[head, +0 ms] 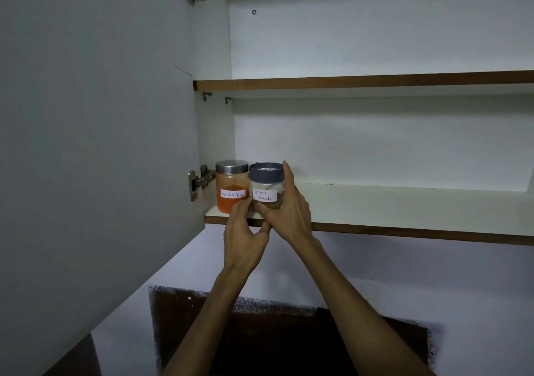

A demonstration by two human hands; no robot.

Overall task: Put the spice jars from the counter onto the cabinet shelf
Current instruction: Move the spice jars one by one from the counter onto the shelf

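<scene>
Two spice jars stand side by side at the left end of the lower cabinet shelf (404,208), close to its front edge and near the door hinge (199,182). The right hand (289,210) wraps the garam masala jar (265,186), thumb low on the front under the label and fingers round the far side, one fingertip reaching up past the grey lid; that grip is clenched on the jar's body. The left hand (245,231) sits just left of that grip, fingertips at the base of the red chilli powder jar (231,187); whether it pinches that jar or only steadies it, I cannot tell. Both jars look like clear, rigid glass or hard plastic, smooth and probably a little slippery, so the body below the lid seems the sound place to hold, not the lid, which might turn or lift. The masala jar looks nearly empty, so likely light and easy to tip; the chilli jar, about half full, should sit steadier. Being so close to the grip, it could be knocked as the fingers let go. If glass, either would likely break in a fall from the shelf edge.
</scene>
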